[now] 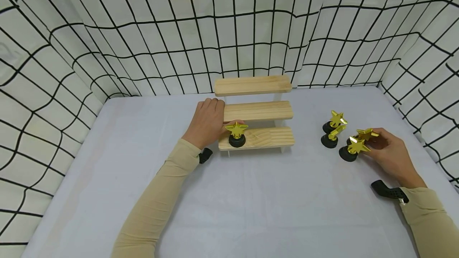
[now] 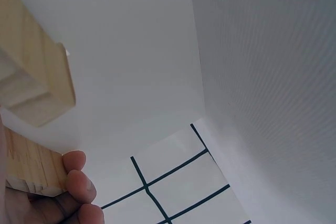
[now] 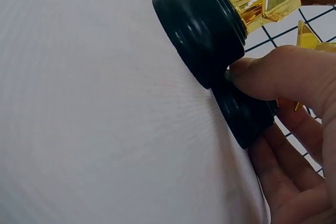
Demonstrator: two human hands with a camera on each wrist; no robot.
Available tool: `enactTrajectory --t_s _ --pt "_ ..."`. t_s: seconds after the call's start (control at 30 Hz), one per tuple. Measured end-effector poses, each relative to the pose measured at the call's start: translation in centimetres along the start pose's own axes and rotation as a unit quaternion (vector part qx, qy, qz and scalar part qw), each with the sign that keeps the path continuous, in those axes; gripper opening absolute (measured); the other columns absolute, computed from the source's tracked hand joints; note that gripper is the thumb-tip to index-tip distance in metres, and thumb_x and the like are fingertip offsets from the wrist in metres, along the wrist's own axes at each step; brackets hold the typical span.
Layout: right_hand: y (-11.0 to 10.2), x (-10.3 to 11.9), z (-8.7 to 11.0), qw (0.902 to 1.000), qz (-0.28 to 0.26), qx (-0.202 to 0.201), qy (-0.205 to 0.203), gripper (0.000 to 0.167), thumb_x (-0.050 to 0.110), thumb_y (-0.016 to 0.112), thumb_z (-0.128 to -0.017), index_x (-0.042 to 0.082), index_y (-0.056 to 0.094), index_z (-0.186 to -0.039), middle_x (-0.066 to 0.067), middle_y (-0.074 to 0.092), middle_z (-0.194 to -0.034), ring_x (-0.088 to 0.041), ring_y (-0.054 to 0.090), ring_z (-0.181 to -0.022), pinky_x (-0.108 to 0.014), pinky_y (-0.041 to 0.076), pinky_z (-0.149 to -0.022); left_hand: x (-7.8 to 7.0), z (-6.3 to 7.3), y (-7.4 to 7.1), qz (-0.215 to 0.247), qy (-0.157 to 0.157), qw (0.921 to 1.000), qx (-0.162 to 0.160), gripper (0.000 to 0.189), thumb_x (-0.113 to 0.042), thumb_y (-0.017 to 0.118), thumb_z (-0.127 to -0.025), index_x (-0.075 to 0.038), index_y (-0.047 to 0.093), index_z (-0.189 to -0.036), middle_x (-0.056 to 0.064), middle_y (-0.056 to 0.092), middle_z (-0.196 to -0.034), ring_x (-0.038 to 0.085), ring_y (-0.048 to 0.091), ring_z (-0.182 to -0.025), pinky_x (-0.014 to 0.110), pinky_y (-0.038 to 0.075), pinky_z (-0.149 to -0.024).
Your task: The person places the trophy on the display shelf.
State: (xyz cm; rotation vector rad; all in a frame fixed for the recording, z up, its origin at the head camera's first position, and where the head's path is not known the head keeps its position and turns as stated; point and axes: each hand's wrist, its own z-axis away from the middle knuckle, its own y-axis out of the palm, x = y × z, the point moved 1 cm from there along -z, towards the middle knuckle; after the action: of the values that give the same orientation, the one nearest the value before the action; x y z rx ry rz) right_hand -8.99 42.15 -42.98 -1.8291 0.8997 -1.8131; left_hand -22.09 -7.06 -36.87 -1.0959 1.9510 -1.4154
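Observation:
My left hand grips the left end of the middle board of a three-tier wooden display stand. In the left wrist view its fingertips curl round the board's end. One gold star trophy with a round black base stands upright on the lowest board, at the left. Over on the right, my right hand pinches the black base of another star trophy between thumb and fingers. A similar trophy stands right in front of it and partly hides it in the head view.
Two more star trophies stand close together left of the right hand. A white cloth covers the table. White panels with a black grid rise behind the stand and along both sides.

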Motion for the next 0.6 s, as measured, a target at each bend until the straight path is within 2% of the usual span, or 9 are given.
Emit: enactTrajectory --t_s 0.23,0.6 --pt "0.06 -0.16 -0.14 1.0 0.007 0.002 0.006 0.055 0.013 0.082 -0.088 -0.003 0.055 -0.134 0.043 0.048 -0.103 0.027 0.046 -0.094 0.003 0.04 -0.078 0.09 -0.01 0.12 -0.001 0.003 1.0 -0.002 0.062 -0.058 0.066 -0.095 0.001 0.056 -0.11 0.014 0.061 -0.095 0.029 0.052 -0.088 0.043 0.044 -0.084" --pt "0.03 -0.26 -0.05 0.9997 0.019 0.011 -0.003 0.059 0.017 0.083 -0.088 -0.001 0.055 -0.136 0.039 0.047 -0.106 0.028 0.043 -0.096 0.004 0.039 -0.079 -0.04 0.11 -0.14 -0.002 0.006 1.0 -0.006 0.062 -0.056 0.07 -0.093 0.001 0.057 -0.109 0.014 0.061 -0.094 0.029 0.052 -0.088 0.042 0.043 -0.083"
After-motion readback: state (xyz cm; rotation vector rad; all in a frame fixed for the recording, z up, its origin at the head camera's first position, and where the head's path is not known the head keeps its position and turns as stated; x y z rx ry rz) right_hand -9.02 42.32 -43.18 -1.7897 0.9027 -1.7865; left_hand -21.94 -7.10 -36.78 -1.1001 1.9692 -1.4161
